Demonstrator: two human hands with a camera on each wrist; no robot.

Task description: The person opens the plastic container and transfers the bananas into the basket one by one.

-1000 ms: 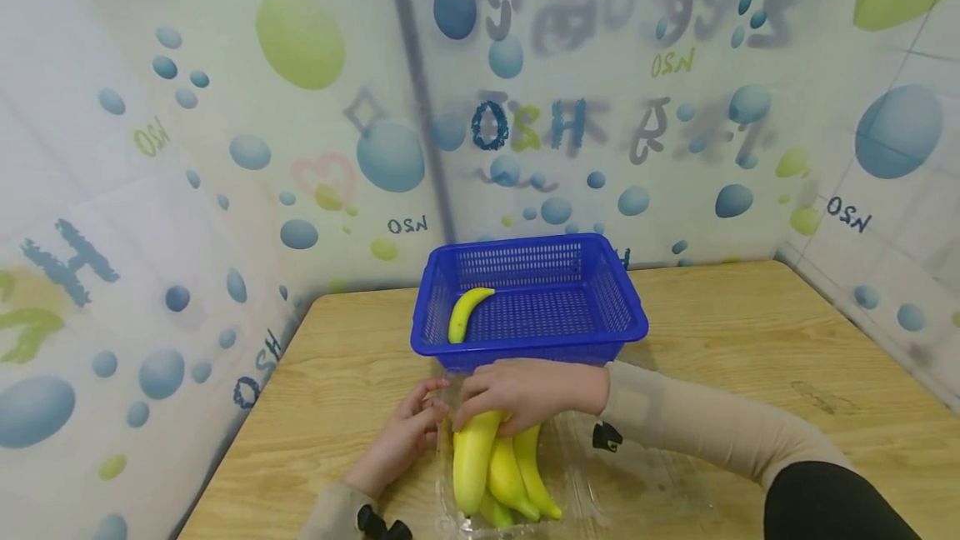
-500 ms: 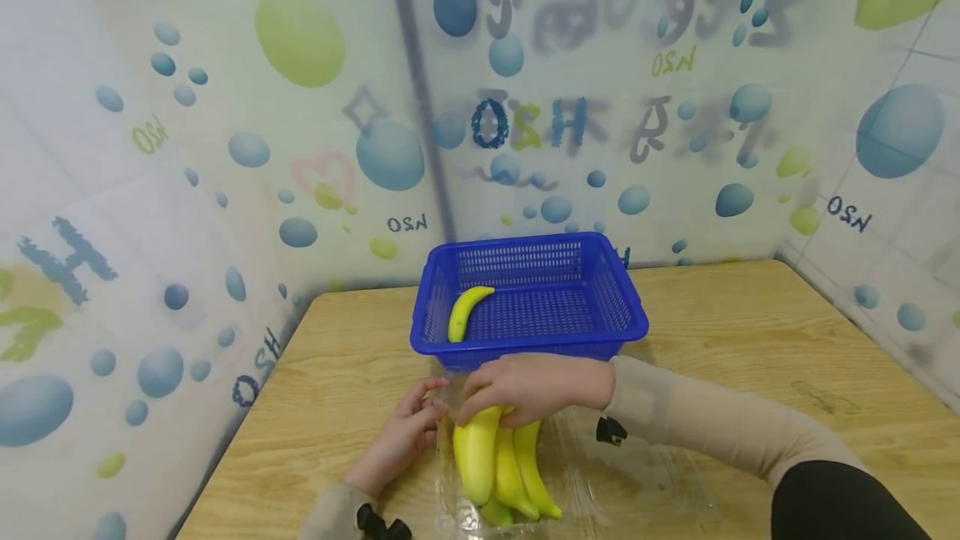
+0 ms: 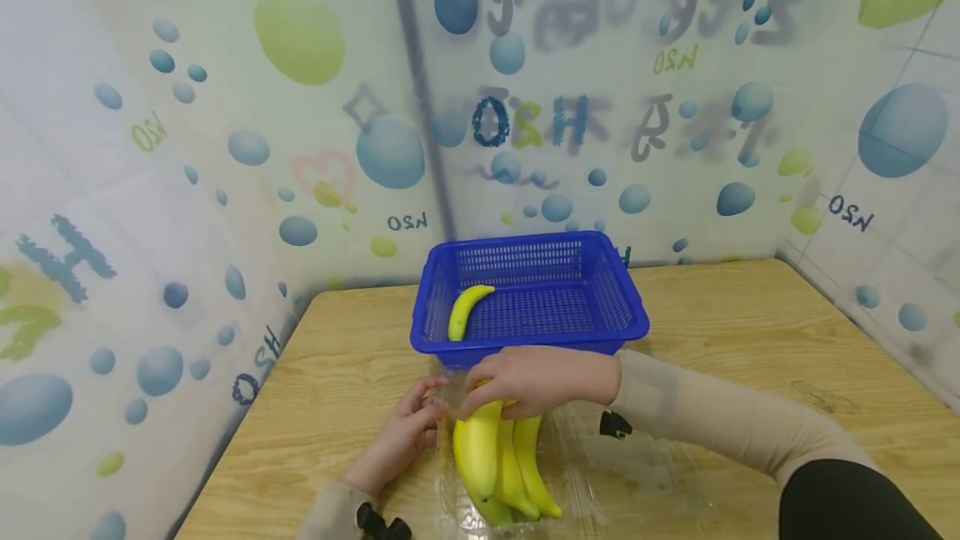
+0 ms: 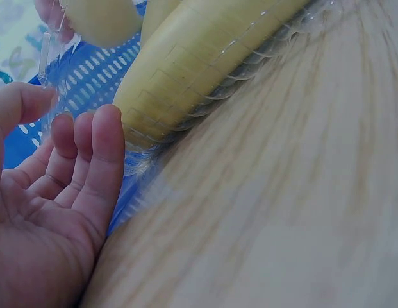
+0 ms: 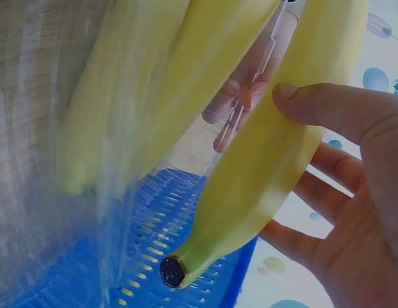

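Note:
My right hand [image 3: 525, 379] grips a yellow banana [image 5: 269, 147], thumb on one side and fingers on the other, in the right wrist view. That banana [image 3: 486, 448] is raised at the stem end over more bananas [image 3: 531, 465] lying in a clear plastic box [image 3: 558, 432]. At the box's far left corner is my left hand [image 3: 408, 432]. In the left wrist view its bent fingers [image 4: 107, 138] and thumb stand on either side of the clear rim. A banana [image 4: 179, 70] lies behind the ribbed clear wall there.
Behind the box stands a blue mesh basket [image 3: 532, 347] with a single banana [image 3: 467, 311] at its left side. The wooden table [image 3: 712, 332] reaches back to a printed curtain [image 3: 637, 148]. The box's clear lid [image 3: 652, 482] lies to the right.
My right hand has shifted slightly away from me and to the right, drawing the gripped banana up from the others. The left hand keeps its place at the box.

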